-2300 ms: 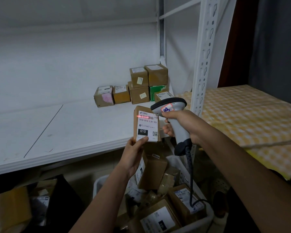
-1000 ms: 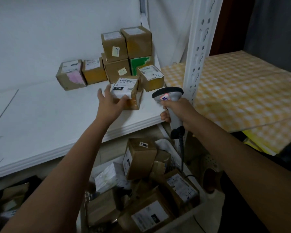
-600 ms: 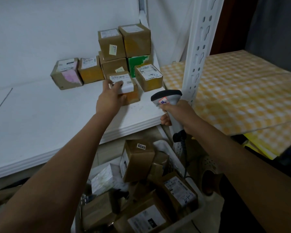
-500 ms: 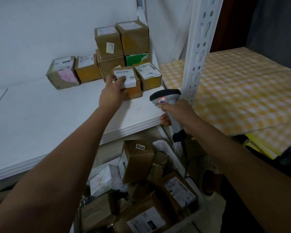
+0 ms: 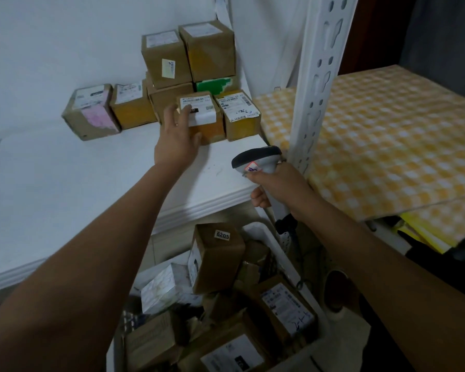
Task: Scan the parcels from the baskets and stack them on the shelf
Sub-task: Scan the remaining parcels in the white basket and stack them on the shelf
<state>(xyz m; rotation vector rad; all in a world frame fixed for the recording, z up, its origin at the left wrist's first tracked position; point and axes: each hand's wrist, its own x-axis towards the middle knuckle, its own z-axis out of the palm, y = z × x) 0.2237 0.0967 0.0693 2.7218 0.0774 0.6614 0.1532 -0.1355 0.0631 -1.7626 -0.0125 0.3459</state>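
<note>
A brown parcel with a white label [image 5: 205, 117] stands on the white shelf [image 5: 65, 183], in front of the stacked parcels [image 5: 188, 55] and against another labelled parcel [image 5: 239, 114]. My left hand [image 5: 177, 138] touches its near left side, fingers stretched over its top edge. My right hand [image 5: 277, 186] grips the grey barcode scanner [image 5: 255, 161] by its handle, just off the shelf's front right corner. Below, a white basket [image 5: 266, 234] holds several parcels, among them a brown box marked 6205 [image 5: 218, 259].
Two more parcels [image 5: 91, 111] stand on the shelf to the left of the stack. The shelf's white perforated post [image 5: 317, 76] rises right behind the scanner. A yellow checked cloth [image 5: 387, 143] covers a surface to the right. The scanner's cable hangs into the basket.
After the scan, my left hand carried the parcel onto the shelf and slid it back beside the other parcels; its fingers have now loosened. The scanner has dropped lower and to the right.
</note>
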